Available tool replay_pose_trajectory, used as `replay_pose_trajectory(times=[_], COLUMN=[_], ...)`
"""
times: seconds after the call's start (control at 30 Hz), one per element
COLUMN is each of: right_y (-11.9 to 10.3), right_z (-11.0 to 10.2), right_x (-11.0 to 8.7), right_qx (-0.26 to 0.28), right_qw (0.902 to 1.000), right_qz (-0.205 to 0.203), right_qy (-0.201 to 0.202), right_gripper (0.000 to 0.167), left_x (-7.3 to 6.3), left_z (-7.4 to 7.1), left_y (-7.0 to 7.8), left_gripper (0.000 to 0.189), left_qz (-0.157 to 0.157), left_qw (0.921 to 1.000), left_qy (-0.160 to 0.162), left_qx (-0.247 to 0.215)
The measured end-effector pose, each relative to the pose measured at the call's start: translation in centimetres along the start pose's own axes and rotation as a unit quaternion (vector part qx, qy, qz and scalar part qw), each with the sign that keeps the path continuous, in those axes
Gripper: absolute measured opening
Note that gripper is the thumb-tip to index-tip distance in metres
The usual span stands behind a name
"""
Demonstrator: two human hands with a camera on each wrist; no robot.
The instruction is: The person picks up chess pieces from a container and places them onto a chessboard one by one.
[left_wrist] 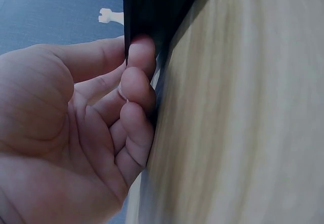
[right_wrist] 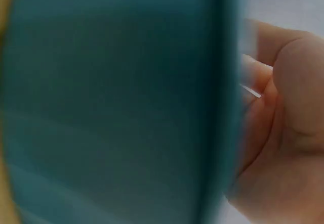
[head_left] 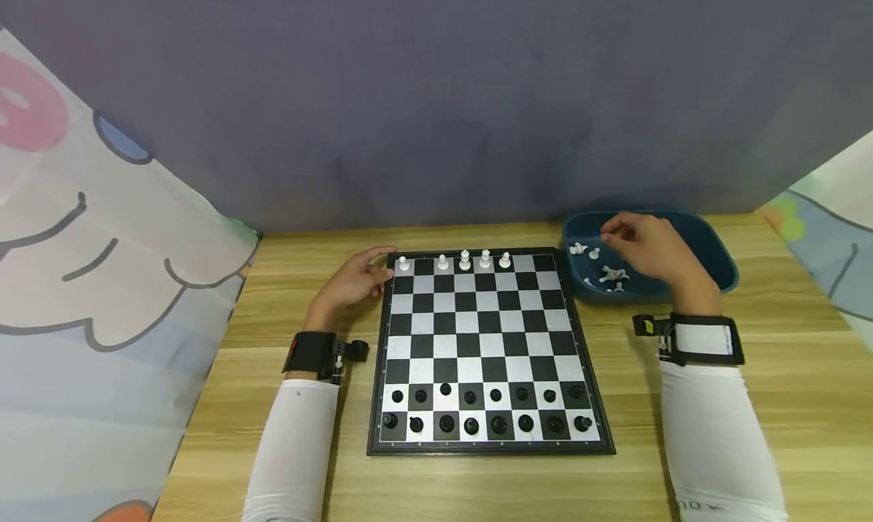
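My left hand [head_left: 356,279] grips the far left corner of a black-and-white chessboard [head_left: 467,322]. In the left wrist view the thumb lies over the board's dark edge [left_wrist: 147,11] and the curled fingertips bear against its side. A white rook [left_wrist: 111,16] stands beyond that edge. Over a dark teal basin [head_left: 724,268] hovers my right hand [head_left: 655,249], its fingers loosely bent; no piece shows between thumb and forefinger. Several white chess pieces [head_left: 614,274] lie in the basin. The basin wall [right_wrist: 116,107] hides the right fingertips in the right wrist view.
Several white pieces [head_left: 464,261] stand along the board's far row. Two rows of black pieces [head_left: 470,425] fill its near side. The basin stands right of the board on a wooden table [head_left: 477,492]. A grey partition [head_left: 436,105] rises behind.
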State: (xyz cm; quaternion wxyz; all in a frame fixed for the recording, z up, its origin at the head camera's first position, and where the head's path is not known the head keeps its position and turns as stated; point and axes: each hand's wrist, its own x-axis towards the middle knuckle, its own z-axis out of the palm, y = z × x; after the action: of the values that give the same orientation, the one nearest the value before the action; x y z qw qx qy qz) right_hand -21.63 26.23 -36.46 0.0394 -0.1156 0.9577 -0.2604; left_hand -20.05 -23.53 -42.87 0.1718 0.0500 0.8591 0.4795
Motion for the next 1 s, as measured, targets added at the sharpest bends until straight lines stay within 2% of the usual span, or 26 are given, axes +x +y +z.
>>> replay_pose_trajectory(times=[0.1, 0.2, 0.4, 0.6, 1.0], right_y=[0.6, 1.1, 1.7, 1.9, 2.0], right_z=[0.8, 1.6, 2.6, 3.1, 3.3], right_x=[0.6, 0.9, 1.2, 1.3, 1.5], right_qx=[-0.008, -0.019, -0.036, -0.042, -0.055], right_qw=[0.9999, 0.9998, 0.9989, 0.9977, 0.9967], right_qz=[0.002, 0.001, 0.031, 0.052, 0.058], right_qy=[-0.012, -0.007, -0.002, -0.004, -0.013], right_gripper=[0.029, 0.025, 0.024, 0.025, 0.023], left_x=[-0.1, -0.2, 0.0, 0.0, -0.1], left_z=[0.0, 0.0, 0.0, 0.0, 0.1], left_y=[0.0, -0.1, -0.3, -0.1, 0.1], left_gripper=[0.054, 0.054, 0.055, 0.055, 0.052], left_qz=[-0.002, -0.003, 0.002, 0.002, 0.012], left_qw=[1.0000, 1.0000, 1.0000, 1.0000, 0.9999], left_qy=[0.002, 0.002, 0.001, 0.002, -0.001], left_qx=[-0.001, -0.003, -0.003, 0.000, -0.007])
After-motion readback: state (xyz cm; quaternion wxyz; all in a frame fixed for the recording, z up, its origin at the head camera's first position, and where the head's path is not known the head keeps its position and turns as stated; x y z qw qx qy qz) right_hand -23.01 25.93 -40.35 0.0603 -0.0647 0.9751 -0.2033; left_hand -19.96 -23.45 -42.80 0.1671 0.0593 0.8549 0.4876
